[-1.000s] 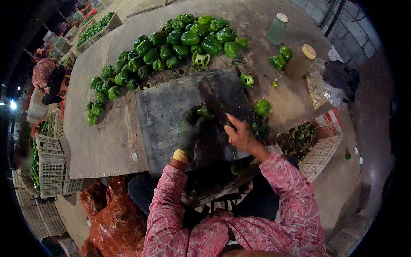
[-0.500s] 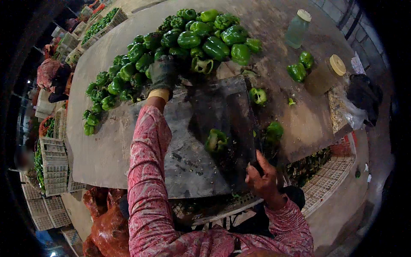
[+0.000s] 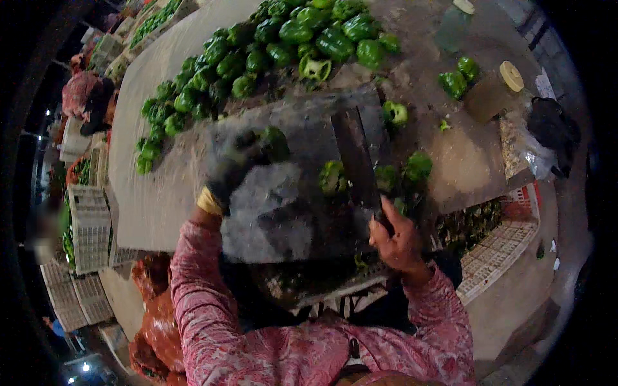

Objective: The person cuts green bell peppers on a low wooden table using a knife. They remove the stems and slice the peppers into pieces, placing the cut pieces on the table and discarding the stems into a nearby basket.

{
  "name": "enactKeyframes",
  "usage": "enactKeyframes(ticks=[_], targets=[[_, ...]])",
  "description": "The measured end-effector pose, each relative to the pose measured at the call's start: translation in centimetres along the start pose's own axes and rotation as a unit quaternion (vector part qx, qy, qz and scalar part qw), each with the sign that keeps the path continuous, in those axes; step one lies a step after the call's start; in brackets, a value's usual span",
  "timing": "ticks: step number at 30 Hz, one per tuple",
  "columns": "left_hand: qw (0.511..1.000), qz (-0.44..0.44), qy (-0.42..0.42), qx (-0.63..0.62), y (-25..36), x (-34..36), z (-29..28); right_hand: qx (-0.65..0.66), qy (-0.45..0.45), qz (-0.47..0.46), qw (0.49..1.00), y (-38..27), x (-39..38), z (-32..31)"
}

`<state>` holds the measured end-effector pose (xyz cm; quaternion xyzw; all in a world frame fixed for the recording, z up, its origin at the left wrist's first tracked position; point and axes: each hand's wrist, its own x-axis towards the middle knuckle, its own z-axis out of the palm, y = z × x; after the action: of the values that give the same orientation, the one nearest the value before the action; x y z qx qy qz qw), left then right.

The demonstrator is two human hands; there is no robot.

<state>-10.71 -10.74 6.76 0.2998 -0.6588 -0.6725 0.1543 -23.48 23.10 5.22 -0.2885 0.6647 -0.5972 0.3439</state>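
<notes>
My left hand, in a dark glove blurred by motion, grips a green bell pepper over the left part of the dark board. In my bare right hand is the handle of a cleaver; its broad dark blade points away from me over the board's right side. Just left of the blade lies a cut pepper. Other peppers sit right of the blade, partly hidden by it. Beyond them is an opened pepper piece at the board's right edge.
A heap of green peppers covers the table's far side. At the right are two peppers, a jar, a round lid and a black bag. Crates and another person are at the left; a crate stands below right.
My left hand has come back from the heap to the board with a pepper in it. The cleaver has swung up into clearer view over the board. The view has shifted slightly.
</notes>
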Motion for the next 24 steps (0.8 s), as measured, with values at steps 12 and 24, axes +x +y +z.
enactKeyframes(ticks=[12,24], targets=[[0.983,0.051,0.168,0.056,-7.6,-9.7,2.1,-0.1,-0.141,-0.077,0.982,-1.5,-3.1,7.0],[0.976,0.011,0.101,0.193,-10.4,-6.5,-0.4,-0.188,-0.154,-0.01,0.97,-5.3,0.1,8.9]])
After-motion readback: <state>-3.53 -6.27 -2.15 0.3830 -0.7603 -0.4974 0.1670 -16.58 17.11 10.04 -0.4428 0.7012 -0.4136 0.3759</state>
